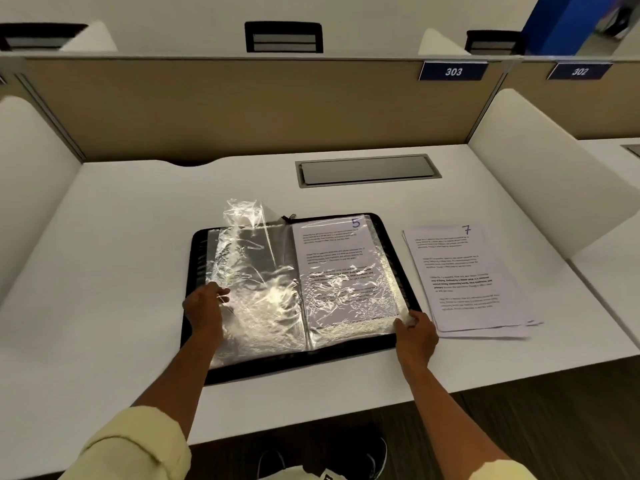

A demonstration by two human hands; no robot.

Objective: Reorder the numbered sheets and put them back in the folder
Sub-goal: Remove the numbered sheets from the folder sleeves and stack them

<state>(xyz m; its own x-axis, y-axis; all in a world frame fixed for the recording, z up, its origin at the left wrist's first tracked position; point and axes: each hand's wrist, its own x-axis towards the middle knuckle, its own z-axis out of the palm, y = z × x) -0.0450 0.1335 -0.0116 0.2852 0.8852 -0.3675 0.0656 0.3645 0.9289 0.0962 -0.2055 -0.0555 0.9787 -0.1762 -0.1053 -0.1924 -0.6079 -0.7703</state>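
Head view: the black zip folder (401, 258) lies open and flat on the white desk (138, 209), its spine running away from the person, evidently so both pages of clear sleeves can be reached at once. The left hand (204, 306) rests on the left-hand sleeves (256, 289), fingers curled over the crinkled plastic edge, apparently holding those empty pockets down; one sleeve stands partly lifted at the far end. The right hand (415, 329) pinches the near right corner of the right-hand sleeve, which holds the sheet marked 5 (332, 251), probably to turn that page or open the pocket. The remaining loose sheets (464, 282), with the sheet marked 7 on top, lie stacked just beside the folder on the right, within easy reach for refiling. Judgement: removal or sorting is under way, and most sheets are not yet back in the folder.
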